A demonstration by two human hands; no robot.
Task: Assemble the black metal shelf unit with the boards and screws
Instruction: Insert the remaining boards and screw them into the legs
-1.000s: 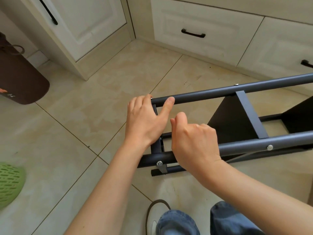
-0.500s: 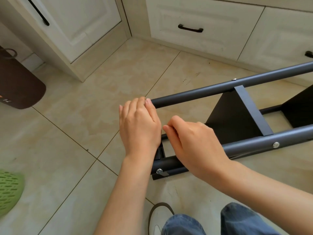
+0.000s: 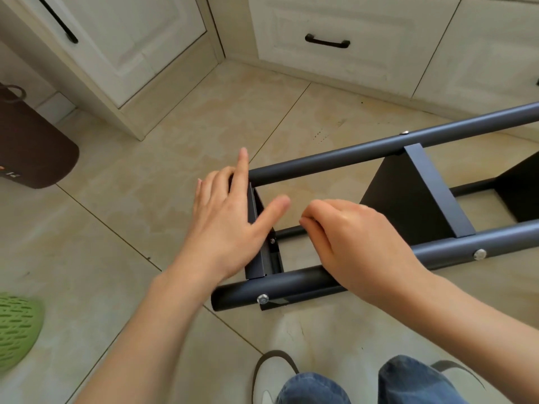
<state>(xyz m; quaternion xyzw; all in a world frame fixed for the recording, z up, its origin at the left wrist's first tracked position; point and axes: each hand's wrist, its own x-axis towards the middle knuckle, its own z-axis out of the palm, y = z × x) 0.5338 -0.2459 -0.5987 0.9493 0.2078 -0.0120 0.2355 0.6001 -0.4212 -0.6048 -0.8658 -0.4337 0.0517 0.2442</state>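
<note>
Black metal shelf unit [image 3: 379, 217] is seen lying on its side on the beige tiled floor [image 3: 116, 228], its round tubes running from the lower middle of the view out past the right edge. Two tubes are raised: a far tube [image 3: 350, 154] and a near tube [image 3: 291, 287]. A flat black board [image 3: 408, 205] is fixed between them, standing on edge, and a second board is partly visible at the right edge. At the left end of the frame an end board [image 3: 262, 252] is set upright between the tube ends. Silver screws are seen on the near tube, one near its left end [image 3: 263, 298] and one further right [image 3: 479, 254].

The left hand [image 3: 224, 225] is laid flat against the end board, with its fingers straight and spread; the index finger is pointed up past the end of the far tube and the thumb is stretched out to the right. The right hand [image 3: 350, 243] is held over the near tube with its fingers curled inward; whether anything is pinched in them cannot be told. The two hands are close together but not touching.

Cream cabinets [image 3: 350, 39] with black handles are seen behind. A brown mat [image 3: 29, 147] and a green perforated object [image 3: 14, 330] are lying at the left, well apart from the frame. Blue jeans [image 3: 408, 383] and a white shoe [image 3: 268, 374] are visible at the bottom.
</note>
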